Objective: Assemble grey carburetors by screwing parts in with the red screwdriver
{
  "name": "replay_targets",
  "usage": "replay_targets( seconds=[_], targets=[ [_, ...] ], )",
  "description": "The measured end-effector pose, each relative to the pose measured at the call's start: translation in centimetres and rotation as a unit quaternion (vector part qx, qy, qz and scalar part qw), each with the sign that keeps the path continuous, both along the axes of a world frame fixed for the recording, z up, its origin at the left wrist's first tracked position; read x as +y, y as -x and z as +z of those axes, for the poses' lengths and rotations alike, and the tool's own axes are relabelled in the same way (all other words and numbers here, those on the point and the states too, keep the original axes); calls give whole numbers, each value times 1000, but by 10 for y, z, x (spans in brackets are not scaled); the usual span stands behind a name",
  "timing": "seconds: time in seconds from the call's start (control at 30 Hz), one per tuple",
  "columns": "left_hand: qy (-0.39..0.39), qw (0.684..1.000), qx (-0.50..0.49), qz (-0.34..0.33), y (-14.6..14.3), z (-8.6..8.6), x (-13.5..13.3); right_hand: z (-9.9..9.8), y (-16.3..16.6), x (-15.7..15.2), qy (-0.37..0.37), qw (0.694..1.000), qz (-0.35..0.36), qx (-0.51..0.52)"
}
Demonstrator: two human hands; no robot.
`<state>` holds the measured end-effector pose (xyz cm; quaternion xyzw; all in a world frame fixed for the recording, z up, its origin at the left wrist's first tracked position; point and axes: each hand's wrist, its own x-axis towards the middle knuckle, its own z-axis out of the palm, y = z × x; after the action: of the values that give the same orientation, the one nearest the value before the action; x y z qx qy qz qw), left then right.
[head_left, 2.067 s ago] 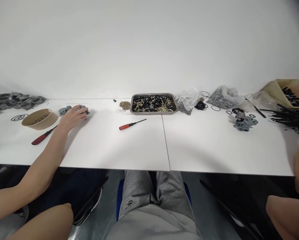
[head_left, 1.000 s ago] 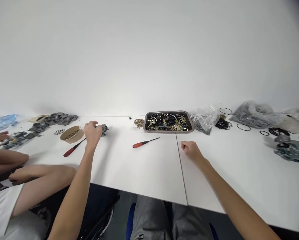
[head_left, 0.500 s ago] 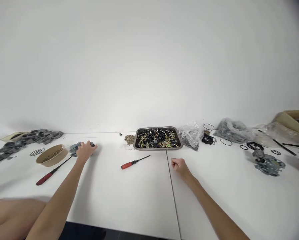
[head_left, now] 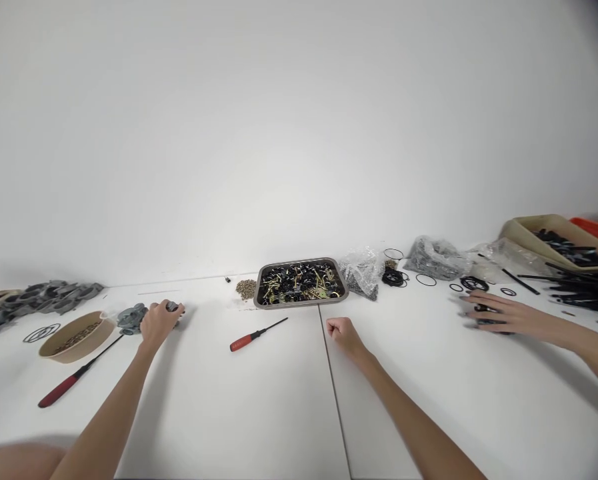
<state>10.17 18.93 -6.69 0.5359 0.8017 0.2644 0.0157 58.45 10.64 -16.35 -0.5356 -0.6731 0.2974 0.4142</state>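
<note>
My left hand (head_left: 159, 325) is closed over a grey metal carburetor (head_left: 172, 307), mostly hidden under the fingers. Another grey carburetor body (head_left: 131, 320) lies against its left side. By the table seam, my right hand (head_left: 345, 333) rests as a fist; its curled fingers hide whatever may be inside. Between my hands lies a red-handled screwdriver (head_left: 253, 337), touched by neither. A second, longer red screwdriver (head_left: 73, 380) lies left of my left arm, its tip toward the carburetor bodies. Beyond my right hand is a metal tray (head_left: 299, 305) of brass and black small parts.
A tan bowl (head_left: 59, 358) holds small brass pieces. Grey castings (head_left: 53, 297) are heaped far left. Plastic bags of parts (head_left: 436, 259), black rings (head_left: 473, 285) and a bin of black pieces (head_left: 523, 233) line the right. A co-worker's hand (head_left: 513, 315) covers a dark part there.
The view has turned a little to the right. A co-worker's hand has come in from the right onto the carburetor there. My left hand stays on its carburetor; my right fist stays put.
</note>
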Motion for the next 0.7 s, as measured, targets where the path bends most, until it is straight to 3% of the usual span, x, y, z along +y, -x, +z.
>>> replay_targets(
  seconds=[0.1, 0.17, 0.3, 0.4, 0.5, 0.7],
  targets=[
    [-17, 990, -111, -83, -37, 10, -17, 5, 1, -2, 8, 999, 11, 35],
    [-17, 966, -200, -166, -74, 14, -34, 16, 4, -5, 14, 997, 24, 71],
    [-4, 871, -332, -363, -158, 15, -77, 51, 19, -24, 49, 985, 87, 140],
    [14, 791, -389, -472, -207, 15, -107, 77, 36, -50, 77, 971, 157, 164],
    [27, 738, -427, -521, -230, 9, -123, 88, 49, -75, 95, 958, 174, 209],
    [64, 681, -479, -551, -237, -21, -121, 86, 51, -92, 113, 961, 71, 243]
  ],
)
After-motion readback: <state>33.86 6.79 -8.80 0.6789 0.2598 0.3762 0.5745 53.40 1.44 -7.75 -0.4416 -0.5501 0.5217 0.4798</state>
